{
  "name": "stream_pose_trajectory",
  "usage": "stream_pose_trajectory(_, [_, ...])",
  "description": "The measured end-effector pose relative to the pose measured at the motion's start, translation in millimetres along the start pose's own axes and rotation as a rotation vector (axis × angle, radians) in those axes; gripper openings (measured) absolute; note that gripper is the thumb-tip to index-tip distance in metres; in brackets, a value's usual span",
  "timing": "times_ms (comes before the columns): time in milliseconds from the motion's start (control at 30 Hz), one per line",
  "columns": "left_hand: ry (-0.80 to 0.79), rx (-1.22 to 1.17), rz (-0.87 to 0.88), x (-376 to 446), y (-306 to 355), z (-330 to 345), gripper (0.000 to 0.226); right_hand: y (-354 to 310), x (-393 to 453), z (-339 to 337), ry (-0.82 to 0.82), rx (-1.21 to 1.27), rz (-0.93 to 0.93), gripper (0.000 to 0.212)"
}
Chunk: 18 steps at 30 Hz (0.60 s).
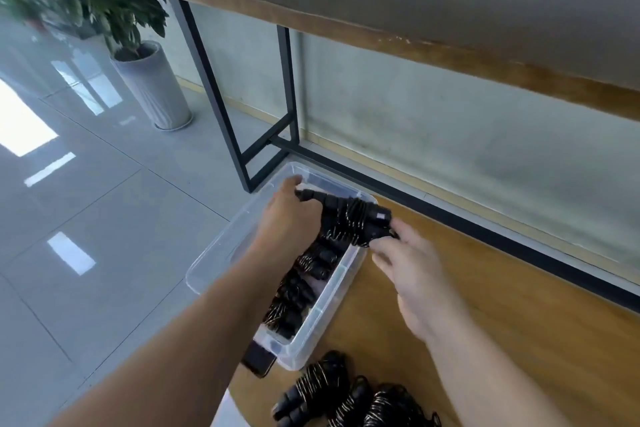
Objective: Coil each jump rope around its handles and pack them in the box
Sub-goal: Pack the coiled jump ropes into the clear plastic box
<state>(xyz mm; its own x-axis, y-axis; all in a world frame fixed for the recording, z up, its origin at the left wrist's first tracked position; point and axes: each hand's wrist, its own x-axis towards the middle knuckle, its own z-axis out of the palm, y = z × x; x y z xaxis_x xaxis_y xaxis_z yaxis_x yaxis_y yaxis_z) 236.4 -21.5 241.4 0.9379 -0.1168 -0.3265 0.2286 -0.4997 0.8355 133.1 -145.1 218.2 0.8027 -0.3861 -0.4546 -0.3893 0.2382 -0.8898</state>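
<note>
A clear plastic box (214,253) sits on the left edge of a round wooden table (502,305). Over the box's far end I hold a coiled black jump rope (346,218), its cord wound round the two handles. My left hand (287,218) grips its left end. My right hand (405,263) pinches its right end with the fingertips. Several coiled ropes (298,288) lie in a row inside the box along its right wall. More coiled ropes (346,395) lie on the table at the near edge.
A dark flat object (258,359) pokes out beneath the box's near corner. A long wooden counter (381,3) on a black metal frame (214,97) stands behind. A potted plant (152,83) stands on the tiled floor at the left.
</note>
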Motion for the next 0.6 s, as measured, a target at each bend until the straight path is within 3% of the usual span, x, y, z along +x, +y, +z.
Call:
stream_pose_trajectory(100, [0.013,0.163,-0.006,31.4,0.6,-35.3,0.052,9.4,7.5,46.9,-0.017,0.010,0.113,0.015])
stream_pose_trajectory(167, [-0.024,0.329,0.004,48.6,-5.1,-47.3,0.053,19.9,18.2,73.2,-0.022,0.029,0.211,0.017])
stream_pose_trajectory(233, [-0.109,0.563,0.012,63.3,-18.1,-54.7,0.058,30.6,30.3,99.2,0.004,0.068,0.358,0.028])
stream_pose_trajectory(333, [-0.264,0.898,0.056,71.8,-39.5,-45.8,0.053,44.2,40.2,116.3,0.043,0.077,0.452,0.019])
stream_pose_trajectory(433, [-0.399,1.053,0.122,83.4,-60.2,-41.9,0.050,48.4,46.9,129.2,0.087,0.115,0.560,0.020])
stream_pose_trajectory(500, [-0.481,1.092,0.121,91.6,-72.5,-40.0,0.056,45.0,45.3,133.8,0.119,0.155,0.664,0.030])
stream_pose_trajectory(600, [-0.611,1.125,0.070,101.3,-90.1,-37.3,0.054,55.0,51.0,132.0,0.143,0.150,0.701,0.068])
